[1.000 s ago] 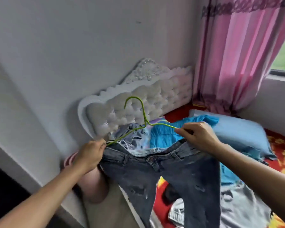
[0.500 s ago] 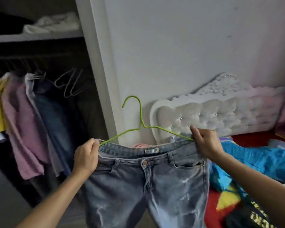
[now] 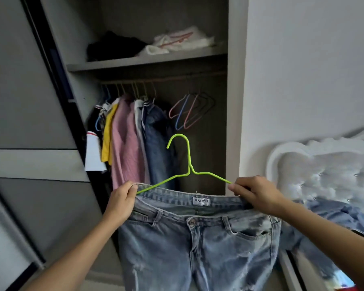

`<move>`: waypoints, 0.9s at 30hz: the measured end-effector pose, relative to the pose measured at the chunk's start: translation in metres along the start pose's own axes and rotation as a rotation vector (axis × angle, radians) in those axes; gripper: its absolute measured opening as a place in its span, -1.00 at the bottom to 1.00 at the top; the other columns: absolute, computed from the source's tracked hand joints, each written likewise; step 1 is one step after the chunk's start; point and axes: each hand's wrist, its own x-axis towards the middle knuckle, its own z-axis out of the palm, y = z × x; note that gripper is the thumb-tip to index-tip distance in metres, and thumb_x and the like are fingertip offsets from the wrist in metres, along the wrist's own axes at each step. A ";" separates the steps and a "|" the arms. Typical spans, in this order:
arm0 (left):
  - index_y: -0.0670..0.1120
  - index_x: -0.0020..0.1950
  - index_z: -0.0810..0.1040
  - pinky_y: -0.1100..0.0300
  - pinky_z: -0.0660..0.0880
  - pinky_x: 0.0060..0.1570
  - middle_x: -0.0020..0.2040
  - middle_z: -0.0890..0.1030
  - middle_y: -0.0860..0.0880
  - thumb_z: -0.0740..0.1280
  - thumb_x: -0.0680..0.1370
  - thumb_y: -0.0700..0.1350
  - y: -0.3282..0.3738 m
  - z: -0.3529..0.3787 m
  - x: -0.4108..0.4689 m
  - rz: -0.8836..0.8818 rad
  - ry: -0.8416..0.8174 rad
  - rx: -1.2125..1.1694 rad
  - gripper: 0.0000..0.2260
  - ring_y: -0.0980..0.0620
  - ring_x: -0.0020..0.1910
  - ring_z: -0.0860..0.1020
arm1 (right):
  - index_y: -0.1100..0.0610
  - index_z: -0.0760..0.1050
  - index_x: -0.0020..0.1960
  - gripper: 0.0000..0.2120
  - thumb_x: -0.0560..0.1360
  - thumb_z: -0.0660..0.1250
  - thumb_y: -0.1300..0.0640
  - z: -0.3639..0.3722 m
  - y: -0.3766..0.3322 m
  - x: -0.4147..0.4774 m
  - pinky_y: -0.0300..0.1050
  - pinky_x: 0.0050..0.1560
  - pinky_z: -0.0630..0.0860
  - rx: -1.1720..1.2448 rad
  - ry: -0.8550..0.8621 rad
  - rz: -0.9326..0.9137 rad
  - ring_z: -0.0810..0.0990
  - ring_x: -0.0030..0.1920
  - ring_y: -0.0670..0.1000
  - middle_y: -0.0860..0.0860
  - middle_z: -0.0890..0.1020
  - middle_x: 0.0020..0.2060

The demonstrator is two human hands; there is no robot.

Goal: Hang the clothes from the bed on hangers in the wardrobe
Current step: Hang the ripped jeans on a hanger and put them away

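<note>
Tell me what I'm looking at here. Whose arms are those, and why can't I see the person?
The camera sits on the person's head, looking forward and down, so you only see their arms reaching out. There is no robot, just two bare hands. The left hand and the right hand each pinch one end of a green hanger together with the waistband of a pair of jeans, which hang down below. In front is an open wardrobe. Its rail has clothes hanging on the left and a few empty hangers on the right. Folded things lie on the shelf above. On the right you can see a white padded headboard of a bed.
</note>
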 end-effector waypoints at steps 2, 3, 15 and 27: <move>-0.12 -0.14 0.50 -0.02 0.49 -0.11 -0.20 0.61 -0.11 0.24 0.61 -0.08 -0.028 -0.005 0.020 -0.072 -0.080 0.037 -0.82 -0.16 -0.13 0.59 | 0.09 0.46 -0.34 -0.58 0.55 0.21 -0.18 0.006 -0.008 0.020 -0.29 -0.40 0.31 0.043 -0.003 0.011 0.45 -0.46 -0.12 -0.18 0.51 -0.52; -0.10 -0.03 0.55 -0.01 0.50 -0.01 -0.09 0.64 -0.11 0.24 0.60 -0.03 -0.036 -0.006 0.028 -0.127 -0.112 0.016 -0.83 -0.14 -0.03 0.60 | 0.09 0.46 -0.35 -0.58 0.55 0.22 -0.17 0.007 -0.010 0.031 -0.26 -0.39 0.32 0.058 -0.008 0.018 0.44 -0.47 -0.12 -0.17 0.50 -0.53; -0.08 0.31 0.44 0.18 0.40 0.15 0.26 0.50 -0.06 0.24 0.60 0.05 -0.045 0.041 0.157 -0.261 -0.247 -0.060 -0.66 -0.03 0.22 0.48 | 0.20 0.66 -0.23 -0.72 0.58 0.27 0.18 -0.009 -0.017 0.152 -0.18 -0.33 0.38 0.746 -0.095 0.408 0.45 -0.34 0.04 0.10 0.53 -0.37; -0.14 0.01 0.58 0.16 0.42 -0.09 -0.05 0.63 -0.13 0.32 0.57 -0.09 -0.069 0.049 0.277 -0.073 -0.273 -0.006 -0.86 -0.06 -0.04 0.57 | 0.20 0.59 -0.19 -0.73 0.61 0.22 0.17 0.039 -0.087 0.298 -0.16 -0.22 0.36 0.823 0.044 0.361 0.43 -0.31 -0.05 0.00 0.51 -0.39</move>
